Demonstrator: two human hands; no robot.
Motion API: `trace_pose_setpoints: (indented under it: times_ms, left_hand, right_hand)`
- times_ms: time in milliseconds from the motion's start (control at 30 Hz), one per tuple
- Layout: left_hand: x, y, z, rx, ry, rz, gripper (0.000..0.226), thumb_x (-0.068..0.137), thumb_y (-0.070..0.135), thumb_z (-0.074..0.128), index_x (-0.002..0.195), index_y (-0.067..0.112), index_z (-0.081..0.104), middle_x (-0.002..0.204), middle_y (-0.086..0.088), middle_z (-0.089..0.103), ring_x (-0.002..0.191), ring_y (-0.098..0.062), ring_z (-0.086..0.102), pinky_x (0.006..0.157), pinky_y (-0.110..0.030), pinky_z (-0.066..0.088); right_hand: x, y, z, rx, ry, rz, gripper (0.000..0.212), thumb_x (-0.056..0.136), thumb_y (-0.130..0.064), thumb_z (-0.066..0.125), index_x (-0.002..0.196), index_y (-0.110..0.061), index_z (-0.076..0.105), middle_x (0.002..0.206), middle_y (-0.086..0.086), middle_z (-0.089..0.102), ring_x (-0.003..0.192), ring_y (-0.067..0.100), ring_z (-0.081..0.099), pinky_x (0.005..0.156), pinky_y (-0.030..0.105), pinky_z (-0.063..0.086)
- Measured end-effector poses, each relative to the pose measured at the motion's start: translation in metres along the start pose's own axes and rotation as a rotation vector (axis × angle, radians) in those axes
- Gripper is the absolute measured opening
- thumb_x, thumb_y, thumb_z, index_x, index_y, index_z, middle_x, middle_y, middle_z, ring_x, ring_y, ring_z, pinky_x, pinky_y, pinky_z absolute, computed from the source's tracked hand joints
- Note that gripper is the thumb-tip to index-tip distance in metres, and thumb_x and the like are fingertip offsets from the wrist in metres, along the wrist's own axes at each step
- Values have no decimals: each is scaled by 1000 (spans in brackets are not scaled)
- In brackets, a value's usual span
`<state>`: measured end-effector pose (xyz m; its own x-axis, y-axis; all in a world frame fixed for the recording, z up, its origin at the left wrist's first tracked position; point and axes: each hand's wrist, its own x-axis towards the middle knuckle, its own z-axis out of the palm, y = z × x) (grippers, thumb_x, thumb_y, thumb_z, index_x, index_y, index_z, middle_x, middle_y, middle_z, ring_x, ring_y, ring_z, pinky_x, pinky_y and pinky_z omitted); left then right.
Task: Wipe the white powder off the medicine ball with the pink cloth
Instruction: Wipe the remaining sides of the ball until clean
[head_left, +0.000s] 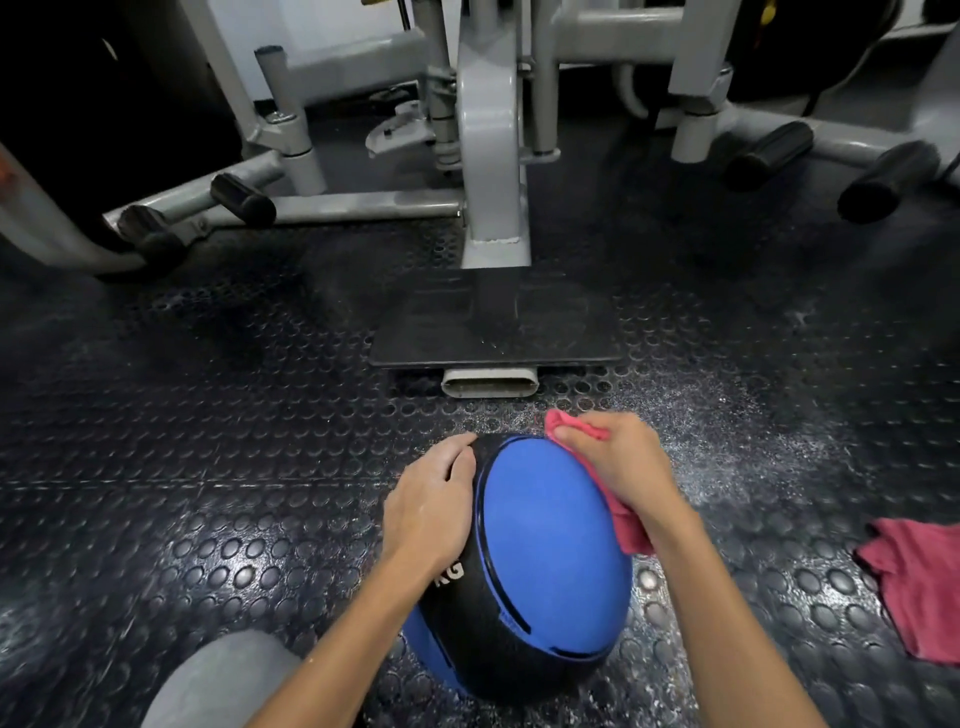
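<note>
Studded black rubber floor (208, 467); between the hands sits the blue-and-black medicine ball (545, 530), left hand (431, 504) relaxed, bracing it so the right hand (618, 462), gripping the pink cloth (628, 527), can rub

Grey gym machine (491, 156), dark red rag (919, 587) nr rt edge.

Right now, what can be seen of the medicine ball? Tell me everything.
The medicine ball is round, with matte blue panels and a black band, set off by thin grooves; white letters "KG" show on the black. It looks rubbery. It sits on the studded black floor mat before the person. The left hand rests flat on its black band; the right hand holds the pink cloth against its far right side. No powder is plain on the blue face.
</note>
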<state>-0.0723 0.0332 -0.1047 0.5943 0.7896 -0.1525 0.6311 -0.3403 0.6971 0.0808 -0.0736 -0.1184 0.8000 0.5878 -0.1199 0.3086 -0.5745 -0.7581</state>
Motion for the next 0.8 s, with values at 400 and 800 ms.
trace_pose_setpoints:
  times_ms: [400,800]
  left_hand:
    - [0,-19,-7,-143,-24,81,29,96,32,42,117,39,60,127,20,55,119,-5,47,104,-31,32]
    - [33,1,-42,185,53,357,43,93,40,43,131,23,51,139,6,48,128,-12,41,105,-28,29]
  right_hand:
    - [-25,-16,11,153,86,-170,12,76,-42,69,88,-42,69,87,-17,66,84,4,61,74,25,47]
    - [-21,32,6,278,147,149,20,87,-40,55,96,-28,67,66,-4,65,55,14,60,48,21,44]
